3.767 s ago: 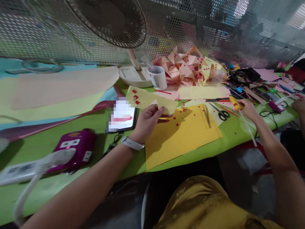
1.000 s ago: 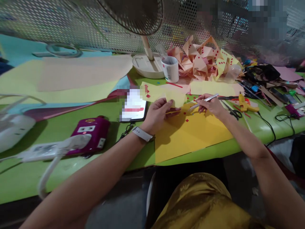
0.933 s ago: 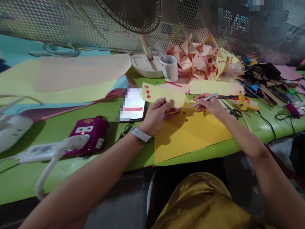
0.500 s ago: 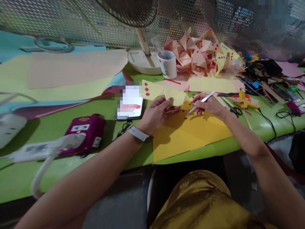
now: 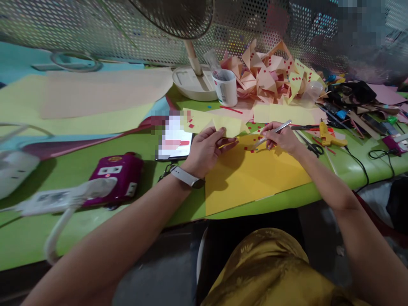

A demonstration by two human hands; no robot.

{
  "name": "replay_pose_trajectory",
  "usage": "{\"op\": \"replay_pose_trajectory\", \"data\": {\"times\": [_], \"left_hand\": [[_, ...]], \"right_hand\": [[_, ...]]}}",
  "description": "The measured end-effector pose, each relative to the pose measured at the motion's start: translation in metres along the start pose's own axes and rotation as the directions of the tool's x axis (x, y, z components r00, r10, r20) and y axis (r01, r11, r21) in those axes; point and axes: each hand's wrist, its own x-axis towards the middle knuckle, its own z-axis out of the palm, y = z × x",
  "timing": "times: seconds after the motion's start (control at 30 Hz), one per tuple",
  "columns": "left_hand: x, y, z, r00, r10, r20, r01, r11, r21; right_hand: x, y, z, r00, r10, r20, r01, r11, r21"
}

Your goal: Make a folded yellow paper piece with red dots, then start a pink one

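My left hand (image 5: 206,148) is closed on a folded pale yellow paper (image 5: 230,126), held between thumb and fingers above a yellow-orange sheet (image 5: 248,182). Red diamond shapes (image 5: 191,126) mark the paper's left end, which overlaps a lit phone (image 5: 175,138). In my right hand (image 5: 279,138) are silver tweezers (image 5: 280,127), gripped like a pen with the tips pointing down toward the sheet. Small red paper pieces (image 5: 246,148) lie beside the tips. Whether the tips hold a piece, I cannot make out.
Behind my hands stand a white cup (image 5: 225,87), a fan (image 5: 194,80) and a heap of folded peach papers (image 5: 264,76). To the right are black scissors (image 5: 315,148) and a yellow glue gun (image 5: 328,135). A purple power socket (image 5: 116,174) sits on the left.
My left hand has shifted slightly left, and the yellow paper has tilted. The tweezers' tips have moved up and right, away from where they were near a red piece.
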Motion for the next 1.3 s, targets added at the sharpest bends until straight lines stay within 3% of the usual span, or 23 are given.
{"op": "replay_pose_trajectory", "data": {"times": [0.1, 0.3, 0.53, 0.83, 1.0, 1.3], "left_hand": [[0.001, 0.001, -0.001, 1.0, -0.012, -0.003, 0.012, 1.0, -0.027], [0.004, 0.001, -0.001, 0.998, -0.018, -0.057, 0.012, 0.995, -0.099], [0.005, -0.001, 0.0, 0.994, -0.072, -0.086, 0.065, 0.994, -0.082], [0.004, -0.001, -0.002, 0.996, -0.062, -0.063, 0.056, 0.994, -0.091], [0.005, -0.002, -0.003, 0.997, -0.06, -0.049, 0.056, 0.995, -0.077], [0.002, 0.003, 0.005, 0.989, -0.088, -0.115, 0.074, 0.99, -0.119]], "right_hand": [[0.002, 0.002, 0.001, 0.999, 0.051, 0.002, -0.051, 0.999, 0.009], [0.008, 0.004, -0.001, 0.992, 0.012, -0.129, -0.007, 0.999, 0.036], [0.004, 0.008, 0.003, 0.999, 0.045, -0.03, -0.044, 0.998, 0.045], [0.01, 0.011, 0.003, 0.992, 0.042, -0.122, -0.033, 0.996, 0.078], [0.009, 0.011, 0.002, 0.992, 0.056, -0.117, -0.049, 0.997, 0.064], [0.018, 0.018, 0.0, 0.984, 0.075, -0.159, -0.06, 0.993, 0.099]]}}
